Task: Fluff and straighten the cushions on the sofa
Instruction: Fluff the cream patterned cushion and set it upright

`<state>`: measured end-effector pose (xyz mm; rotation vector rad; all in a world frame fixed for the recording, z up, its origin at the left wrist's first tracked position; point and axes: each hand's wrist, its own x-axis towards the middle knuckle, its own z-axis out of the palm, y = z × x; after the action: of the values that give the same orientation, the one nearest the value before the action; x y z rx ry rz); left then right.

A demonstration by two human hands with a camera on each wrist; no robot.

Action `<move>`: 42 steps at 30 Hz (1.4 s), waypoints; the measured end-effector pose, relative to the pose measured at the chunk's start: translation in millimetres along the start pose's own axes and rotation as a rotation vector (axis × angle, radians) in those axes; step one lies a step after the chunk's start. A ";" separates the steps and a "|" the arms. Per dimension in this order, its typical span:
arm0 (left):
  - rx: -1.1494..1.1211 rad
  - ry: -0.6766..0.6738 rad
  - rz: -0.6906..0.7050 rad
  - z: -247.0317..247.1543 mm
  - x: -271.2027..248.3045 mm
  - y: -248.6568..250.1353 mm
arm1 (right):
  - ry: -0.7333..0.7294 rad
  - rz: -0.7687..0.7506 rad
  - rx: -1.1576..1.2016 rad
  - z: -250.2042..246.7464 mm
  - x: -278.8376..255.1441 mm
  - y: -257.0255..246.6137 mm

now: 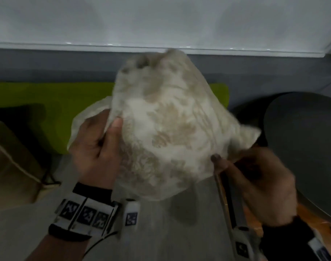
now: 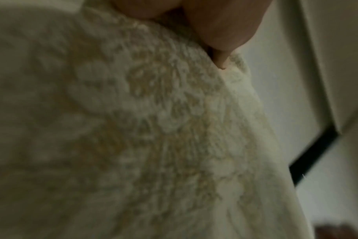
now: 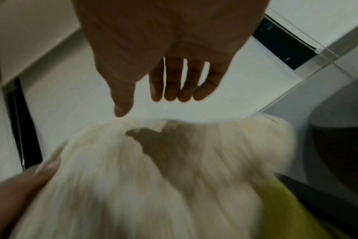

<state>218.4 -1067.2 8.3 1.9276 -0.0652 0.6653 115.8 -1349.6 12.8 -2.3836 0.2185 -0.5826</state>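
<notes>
1. The cream, floral-patterned fabric cushion (image 1: 160, 125) is held up over the sofa's lime-green seat pad (image 1: 57, 110); it looks soft, light and squashy.
2. The left hand (image 1: 96, 146) pinches its left edge.
3. The right hand (image 3: 170, 56) hangs spread, apart from it; corners probably offer the best hold.

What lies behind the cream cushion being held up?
Behind the cream cushion, a yellow-green cushion rests against the grey sofa back. Its middle stretch is covered. The left hand grips the cushion's edge.
</notes>
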 end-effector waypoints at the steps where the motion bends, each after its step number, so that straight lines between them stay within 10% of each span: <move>1: 0.055 -0.044 0.119 1.6 4.8 5.7 | 0.053 -0.031 0.049 -2.8 3.9 0.5; 6: 0.096 -0.317 0.583 20.5 5.0 28.7 | -0.385 0.155 0.642 24.3 20.2 13.8; 10: 0.095 -0.434 0.682 29.3 20.9 42.3 | -0.168 0.401 0.695 38.1 10.0 32.5; 14: -0.024 -0.138 -0.004 12.5 33.5 -3.1 | -0.016 0.434 0.757 45.6 3.4 35.7; 16: -0.087 -0.233 -0.554 7.6 20.5 -39.3 | -0.019 0.437 0.792 44.4 4.7 38.2; 18: -0.141 -0.474 -0.708 11.2 -1.0 -65.6 | -0.048 0.465 0.835 41.1 6.2 42.5; 42: -0.250 -0.603 -0.504 51.5 -41.1 -98.7 | -0.351 0.838 0.376 66.1 28.6 92.0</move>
<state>238.3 -1077.1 -108.3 1.7406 -0.0336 -0.2571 171.4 -1390.9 -81.4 -1.7628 0.8113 0.1781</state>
